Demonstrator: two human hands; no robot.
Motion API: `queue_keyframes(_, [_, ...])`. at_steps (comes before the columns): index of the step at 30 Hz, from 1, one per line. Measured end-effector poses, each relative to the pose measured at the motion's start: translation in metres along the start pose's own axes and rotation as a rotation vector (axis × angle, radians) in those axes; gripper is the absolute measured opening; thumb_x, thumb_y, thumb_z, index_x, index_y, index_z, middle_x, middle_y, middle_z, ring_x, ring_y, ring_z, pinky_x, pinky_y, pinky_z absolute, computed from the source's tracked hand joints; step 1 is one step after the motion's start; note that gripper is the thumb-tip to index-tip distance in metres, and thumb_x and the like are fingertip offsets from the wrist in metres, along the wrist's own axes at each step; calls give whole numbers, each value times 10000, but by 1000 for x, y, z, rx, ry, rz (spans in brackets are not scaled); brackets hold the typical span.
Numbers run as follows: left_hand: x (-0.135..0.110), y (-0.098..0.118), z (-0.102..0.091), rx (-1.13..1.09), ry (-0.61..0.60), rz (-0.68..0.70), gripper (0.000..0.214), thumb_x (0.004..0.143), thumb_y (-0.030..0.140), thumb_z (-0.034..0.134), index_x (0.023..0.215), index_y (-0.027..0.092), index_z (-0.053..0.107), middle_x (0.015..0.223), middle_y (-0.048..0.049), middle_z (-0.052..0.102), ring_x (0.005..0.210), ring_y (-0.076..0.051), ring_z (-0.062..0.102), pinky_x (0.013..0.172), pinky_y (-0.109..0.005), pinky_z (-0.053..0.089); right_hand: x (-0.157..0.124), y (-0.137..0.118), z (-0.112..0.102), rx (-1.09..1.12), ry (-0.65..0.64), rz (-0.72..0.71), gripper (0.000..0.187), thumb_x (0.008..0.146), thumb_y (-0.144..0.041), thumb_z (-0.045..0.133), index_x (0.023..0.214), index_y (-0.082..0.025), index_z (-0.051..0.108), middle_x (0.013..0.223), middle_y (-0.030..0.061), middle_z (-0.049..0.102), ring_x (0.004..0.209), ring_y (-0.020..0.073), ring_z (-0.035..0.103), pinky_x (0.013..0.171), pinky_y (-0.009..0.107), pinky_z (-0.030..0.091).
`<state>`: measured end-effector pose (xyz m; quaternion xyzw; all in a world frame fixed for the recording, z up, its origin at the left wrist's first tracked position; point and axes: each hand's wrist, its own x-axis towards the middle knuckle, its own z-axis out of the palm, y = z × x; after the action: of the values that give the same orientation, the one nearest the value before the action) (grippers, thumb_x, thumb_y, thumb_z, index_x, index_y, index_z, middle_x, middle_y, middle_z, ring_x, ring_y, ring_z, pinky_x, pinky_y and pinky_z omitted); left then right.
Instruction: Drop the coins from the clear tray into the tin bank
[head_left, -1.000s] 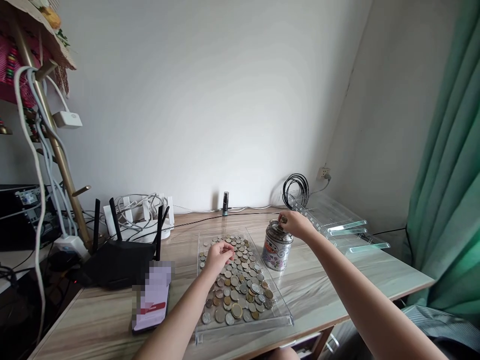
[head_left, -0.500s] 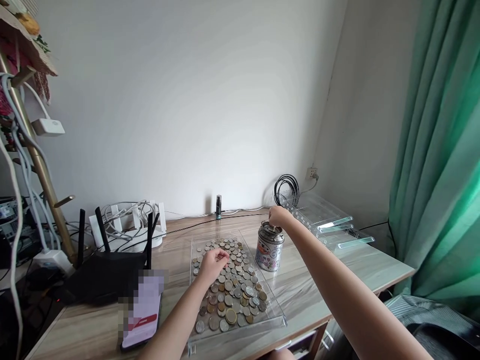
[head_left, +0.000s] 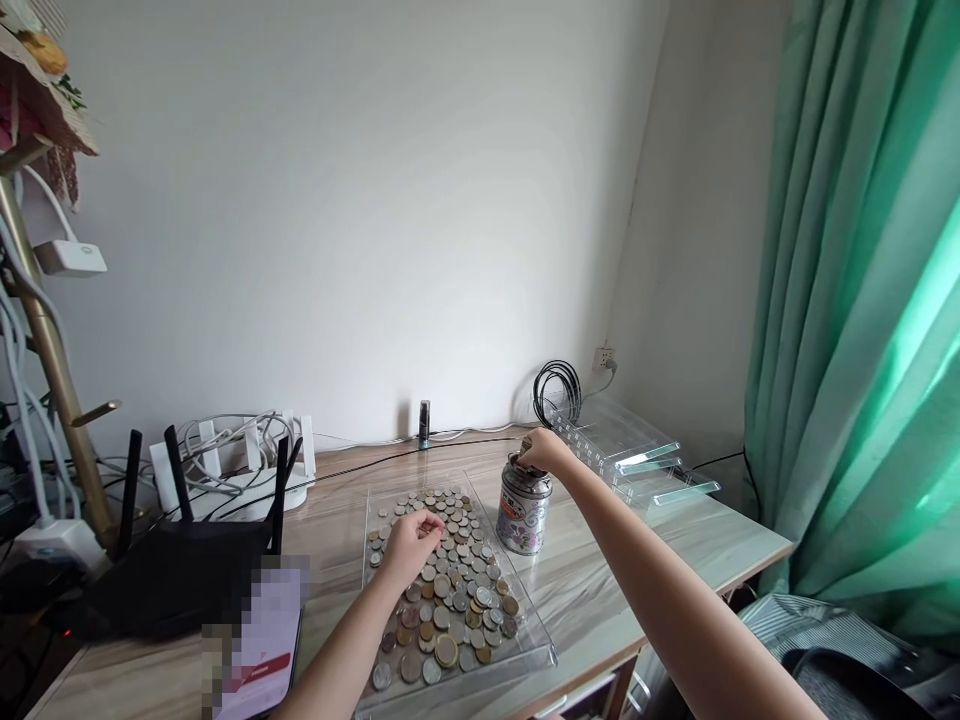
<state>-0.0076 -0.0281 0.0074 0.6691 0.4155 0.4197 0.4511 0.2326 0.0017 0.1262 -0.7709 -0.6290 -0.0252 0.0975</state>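
My left hand [head_left: 412, 545] is over the left part of a clear plastic tray [head_left: 529, 655], its thumb and fingertips pinched together. Whatever lies between those fingertips is too small to make out. Many silver and brass-coloured coins [head_left: 446, 652] are spread across the tray below. To the right of it, a round patterned metal tin [head_left: 523, 520] stands upright on the desk. My right hand [head_left: 544, 452] is at the top of this tin, with closed fingers pointing down at its lid. The hand hides part of the lid and anything in the fingers.
A phone [head_left: 259, 650] lies left of the tray, beside a black router [head_left: 180, 570]. Behind are a white device with cables [head_left: 255, 490] and a small dark bottle [head_left: 424, 425]. Clear plastic trays [head_left: 637, 460] and a coiled black cable [head_left: 556, 393] sit at the back right.
My right hand has come down closer to the tin's lid. The left hand stays pinched over the coins. The whole view has shifted slightly to the right.
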Motion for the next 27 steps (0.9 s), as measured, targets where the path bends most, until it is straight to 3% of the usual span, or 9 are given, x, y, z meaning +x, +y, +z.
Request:
queue_keyframes(5, [-1,2,0,12,3,2,185,634,326,516,686,159,576,636,-28,584,582,-146,558,502,-237,416,-6,1,-1,32,-10,-11,92,506,-155,584,596,-142,571,654,62,605,604,154,553,432,192,358])
queue_keyframes(10, [-1,0,0,34,0,-7,215,637,363,519,686,161,576,637,-29,585,595,-152,561,507,-240,415,-8,-4,-5,31,1,-7,144,499,-72,557,625,-135,589,743,95,621,672,182,570,496,216,395])
queue_keyframes(18, [-1,-2,1,90,4,10,201,645,345,506,684,163,582,633,-32,584,595,-157,555,503,-241,403,7,-10,-5,74,-203,42,155,463,-68,618,612,-113,613,434,38,559,488,159,561,461,232,428])
queue_keyframes(24, [0,-3,1,123,2,31,181,665,311,465,676,168,575,620,-30,577,595,-159,558,495,-235,394,20,-14,-4,66,-277,87,135,458,-58,626,590,-85,615,403,56,550,476,188,565,473,278,444])
queue_keyframes(27, [0,-4,1,142,0,36,185,668,307,454,677,166,574,613,-30,575,590,-160,556,498,-238,392,22,-15,0,59,-248,77,120,447,-46,634,561,-75,611,449,92,573,520,222,580,497,309,448])
